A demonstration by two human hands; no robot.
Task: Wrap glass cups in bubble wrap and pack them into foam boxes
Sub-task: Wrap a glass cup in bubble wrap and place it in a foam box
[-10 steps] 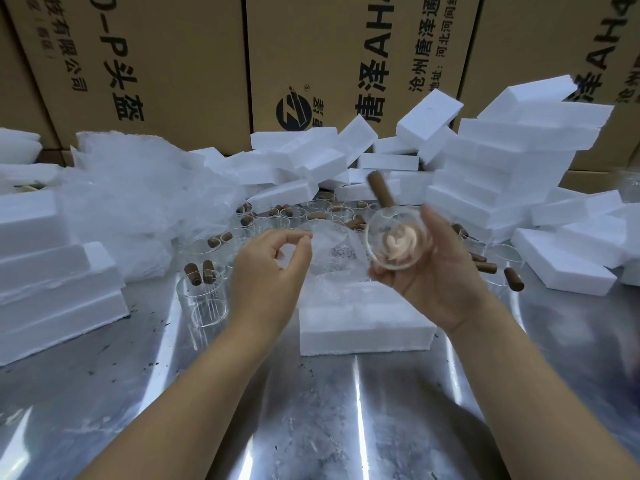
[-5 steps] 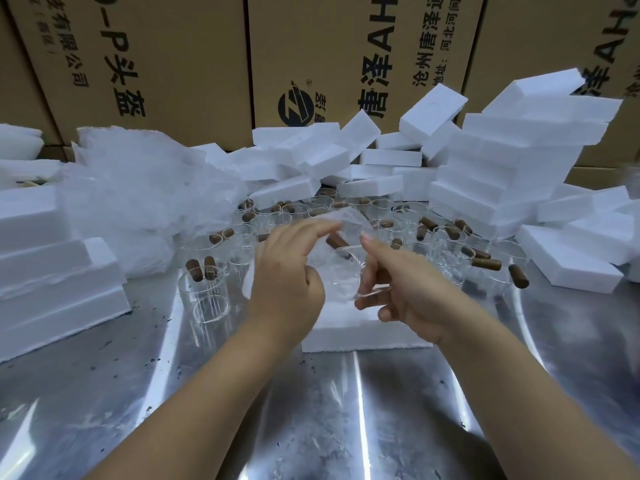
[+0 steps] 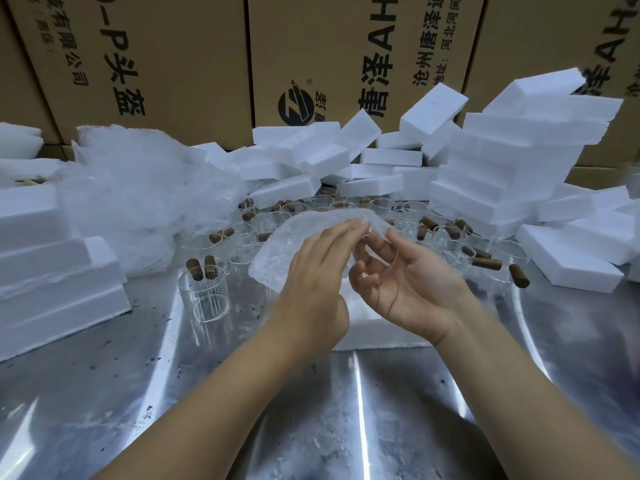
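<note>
Since the earlier frames both hands have come together and lower, and the glass cup, then lifted with its mouth to the camera, now lies in the palm under a spread sheet. From the left: one foam stack of about four slabs, one bubble-wrap pile, then the bare cups on the metal table; they are too many and too clear to count exactly, I judge well over fifteen, several with brown handles. Next comes one bubble-wrap sheet, held up in the air. The left hand lays nearly straight fingers on it; its thumb is hidden, so I cannot tell if it pinches. The right hand, palm up, curls its fingers round the cup, which touches the sheet's far edge. Below the hands lies one foam box. At the right a foam heap holds at least ten pieces, and at least three cartons stand behind. I judge the task is at an early point: this cup is only starting to be wrapped, no wrapped or packed cup shows, and nearly all cups remain.
</note>
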